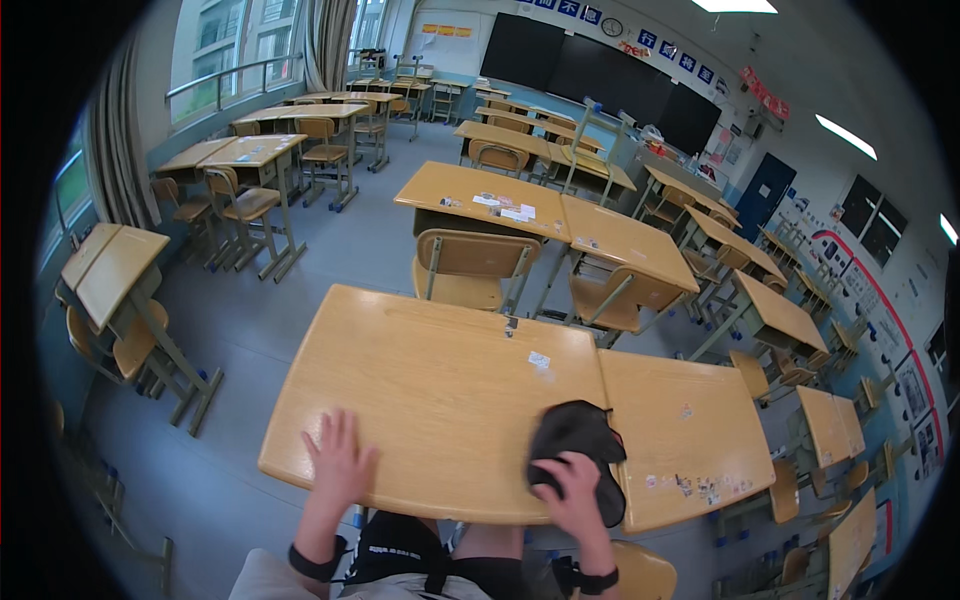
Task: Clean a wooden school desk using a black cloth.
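Observation:
My left hand (341,457) rests palm down near the front left edge of a wooden school desk (442,375), fingers spread and holding nothing. My right hand (571,491) has its fingers curled on a soft black cloth item (574,427), perhaps a cap or pouch. That item lies at the desk's right side and reaches over the seam onto the adjoining desk (690,420). Motion blurs it a little, and its underside is hidden. A small white patterned sticker (538,360) is on the desktop beyond the black item.
An adjoining desk carries several worn stickers (705,487). Ahead, a wooden chair (476,259) is tucked at another desk (480,195) bearing papers. Books (594,268) sit inside the desk to its right. A chair seat (641,570) is beside my right wrist. Desk rows extend toward a blackboard (592,67).

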`<state>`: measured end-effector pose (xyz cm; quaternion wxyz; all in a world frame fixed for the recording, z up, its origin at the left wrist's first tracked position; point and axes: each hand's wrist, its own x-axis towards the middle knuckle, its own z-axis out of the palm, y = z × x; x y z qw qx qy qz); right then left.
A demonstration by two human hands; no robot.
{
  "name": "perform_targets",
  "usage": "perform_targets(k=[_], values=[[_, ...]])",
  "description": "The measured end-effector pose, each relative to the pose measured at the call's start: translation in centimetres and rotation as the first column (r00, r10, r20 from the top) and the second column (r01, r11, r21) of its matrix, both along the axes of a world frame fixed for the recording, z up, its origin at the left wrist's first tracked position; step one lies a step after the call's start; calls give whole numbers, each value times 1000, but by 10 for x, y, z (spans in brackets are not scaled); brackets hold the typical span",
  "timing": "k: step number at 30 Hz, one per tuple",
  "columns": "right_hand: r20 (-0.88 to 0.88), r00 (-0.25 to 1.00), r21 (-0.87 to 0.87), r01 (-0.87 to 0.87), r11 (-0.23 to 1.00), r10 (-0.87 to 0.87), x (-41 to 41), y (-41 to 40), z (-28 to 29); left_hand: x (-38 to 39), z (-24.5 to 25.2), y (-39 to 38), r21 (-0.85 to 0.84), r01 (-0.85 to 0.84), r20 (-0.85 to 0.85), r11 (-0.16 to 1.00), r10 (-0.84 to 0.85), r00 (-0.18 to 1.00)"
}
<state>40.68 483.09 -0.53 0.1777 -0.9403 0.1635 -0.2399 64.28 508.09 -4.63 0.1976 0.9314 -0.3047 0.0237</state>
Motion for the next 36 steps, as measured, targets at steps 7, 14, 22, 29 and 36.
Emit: perform_targets(k=[7, 14, 22, 29, 36], values=[[-125, 976, -157, 156, 975, -177, 25, -5, -24, 35, -25, 34, -158, -266, 130, 951, 287, 949], [-127, 918, -222, 342, 913, -375, 37, 1, -27, 45, 10, 69, -172, -520, -227, 837, 480, 847], [-136, 950, -263, -308, 914, 281, 123, 127, -25, 46, -3, 68, 80, -225, 82, 971, 218, 972], [0, 940, -93, -341, 936, 342, 149, 143, -27, 13, 8, 75, 55, 110, 44, 992, -113, 993], [-30, 996, -187, -91, 978, 87, 112, 90, -29, 3, 20, 88, -6, 97, -90, 995, -97, 991]])
